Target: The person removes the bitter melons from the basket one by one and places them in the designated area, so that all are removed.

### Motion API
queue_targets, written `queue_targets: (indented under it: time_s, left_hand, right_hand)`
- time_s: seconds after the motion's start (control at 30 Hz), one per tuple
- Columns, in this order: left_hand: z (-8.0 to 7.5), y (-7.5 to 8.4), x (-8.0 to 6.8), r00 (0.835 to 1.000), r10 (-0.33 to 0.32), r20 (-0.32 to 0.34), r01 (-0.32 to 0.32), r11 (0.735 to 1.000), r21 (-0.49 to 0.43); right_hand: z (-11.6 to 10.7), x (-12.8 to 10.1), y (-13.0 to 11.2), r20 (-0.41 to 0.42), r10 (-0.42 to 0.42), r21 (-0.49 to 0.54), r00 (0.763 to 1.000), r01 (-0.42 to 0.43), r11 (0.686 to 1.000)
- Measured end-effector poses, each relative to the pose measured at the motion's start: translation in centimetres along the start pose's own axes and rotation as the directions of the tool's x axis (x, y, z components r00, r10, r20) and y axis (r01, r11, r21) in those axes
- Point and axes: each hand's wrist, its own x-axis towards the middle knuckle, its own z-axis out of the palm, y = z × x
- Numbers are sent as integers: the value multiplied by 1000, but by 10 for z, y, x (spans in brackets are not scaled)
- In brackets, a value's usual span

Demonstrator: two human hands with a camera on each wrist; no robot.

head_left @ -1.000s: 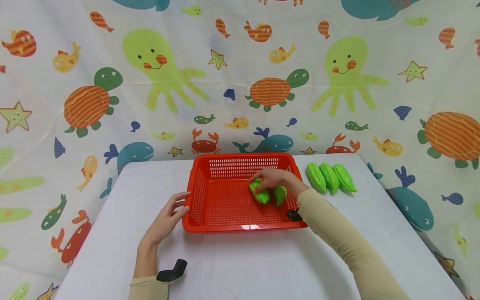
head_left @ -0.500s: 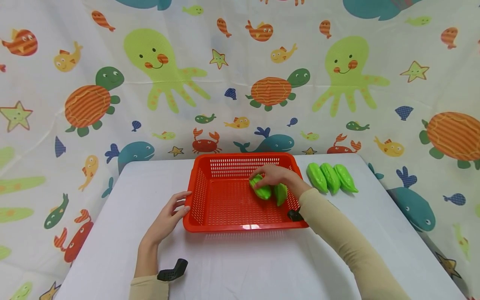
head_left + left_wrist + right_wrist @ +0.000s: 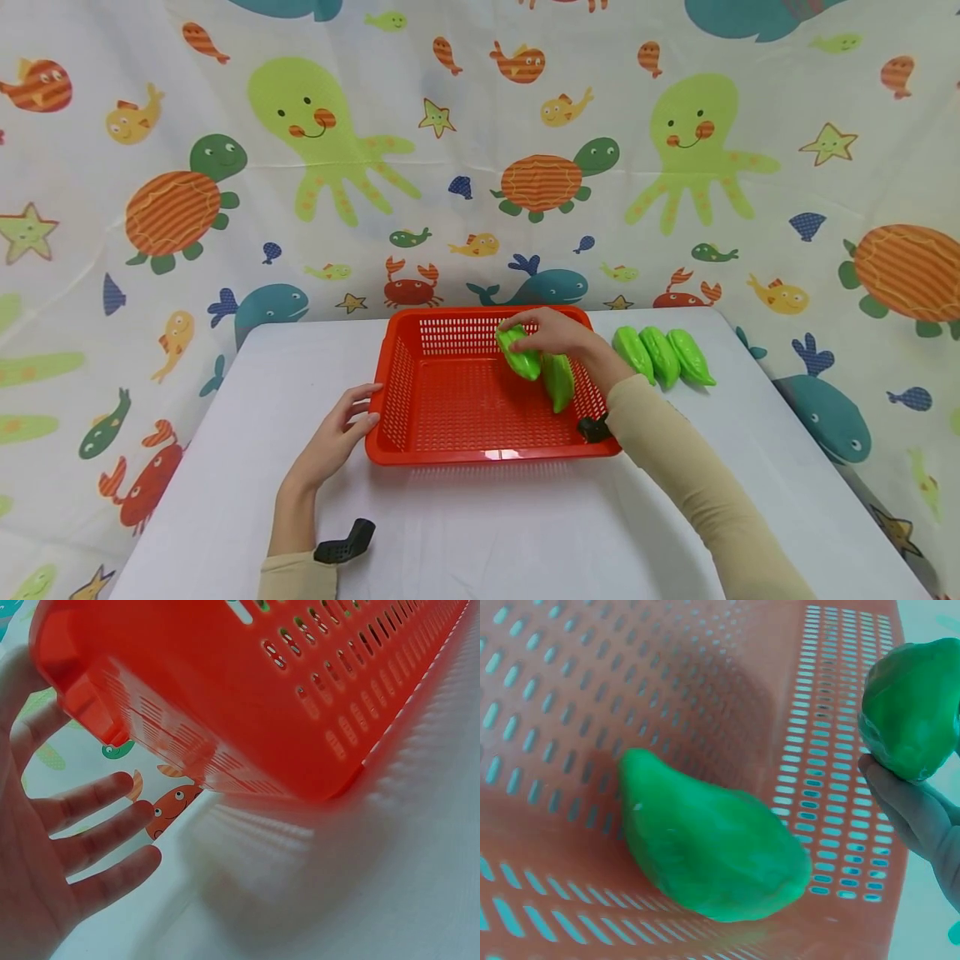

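Above the far right of the red basket (image 3: 487, 455), in the curled fingers of the right hand (image 3: 551, 332): one green toy pod (image 3: 520, 353), clear of the basket floor, with a second pod (image 3: 558, 382) lying just below that wrist. Hold the grip firm and guide the pod without knocking the second pod or the three pods (image 3: 662, 356) on the worktop (image 3: 480, 533), just right of that hand. Steady the basket with the left hand (image 3: 333, 437), relaxed and straight-fingered at the near left corner.

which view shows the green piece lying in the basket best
The right wrist view: the green piece lying in the basket fills the frame, resting unobstructed on the perforated floor. The head view shows it small, beside the right hand. The left wrist view shows only the basket's outer wall.
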Motion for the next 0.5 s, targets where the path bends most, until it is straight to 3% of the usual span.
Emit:
queue_targets:
  time_s: [0.27, 0.5]
  left_hand:
    - [0, -1, 0, 1000, -1, 0, 1, 1000, 2]
    - [0, 0, 0, 1000, -3, 4, 3, 1000, 2]
  right_hand:
    - [-13, -10, -7, -113, 19, 76, 993, -11, 997]
    - [-22, -23, -10, -193, -21, 166, 981, 54, 985]
